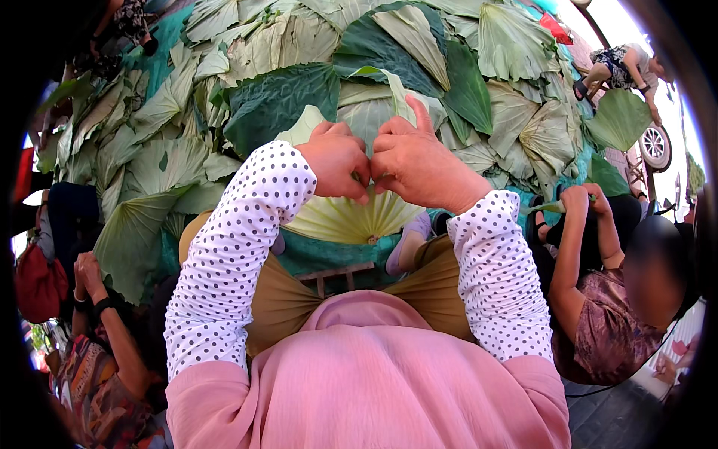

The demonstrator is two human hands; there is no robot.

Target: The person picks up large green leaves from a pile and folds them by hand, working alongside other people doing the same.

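A large pale green lotus leaf [350, 220] hangs in front of my knees, its yellowish ribs fanning out from a brown stem spot at the bottom. My left hand [336, 159] pinches the leaf near its middle, fingers curled in. Right beside it, my right hand [418, 160] grips the same leaf, the knuckles of both hands almost touching and one right finger raised. Above the hands, parts of the leaf's edge curl upward. What lies between my fingertips is mostly hidden by the hands.
A broad heap of lotus leaves [283, 42], some dark green, many faded, covers the teal sheet [314, 259] ahead. People sit close on both sides; a hand [88, 275] shows at left, and hands at right hold a leaf [549, 207]. A wheel [655, 147] stands at far right.
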